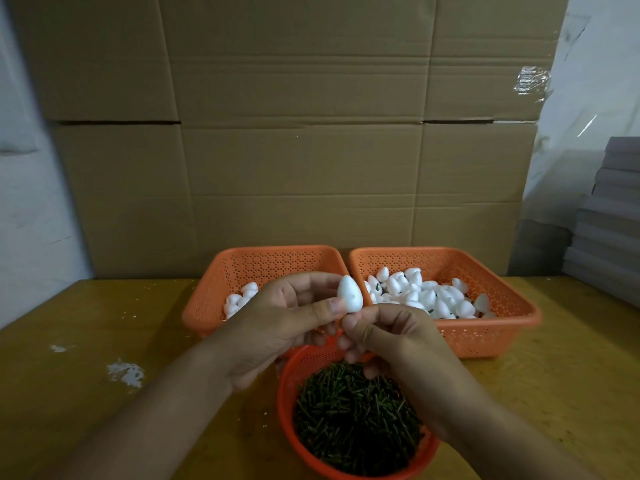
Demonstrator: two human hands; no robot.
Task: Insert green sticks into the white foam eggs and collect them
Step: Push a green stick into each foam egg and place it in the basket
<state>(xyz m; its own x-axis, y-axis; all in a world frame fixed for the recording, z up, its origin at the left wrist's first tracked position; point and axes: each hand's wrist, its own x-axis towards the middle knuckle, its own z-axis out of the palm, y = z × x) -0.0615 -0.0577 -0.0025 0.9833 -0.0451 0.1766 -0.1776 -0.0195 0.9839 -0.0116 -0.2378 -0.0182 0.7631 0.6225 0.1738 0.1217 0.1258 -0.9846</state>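
Pinching foam egg in left hand; right hand fingers curled beneath (stick hidden) — push straight along axis.

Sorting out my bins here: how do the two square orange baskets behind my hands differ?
The left basket shows only a few white eggs; the right basket holds a big heap. Green stick bits show among the right basket's eggs, none in the left's. The left hand partly hides the left one. Both are perforated orange plastic.
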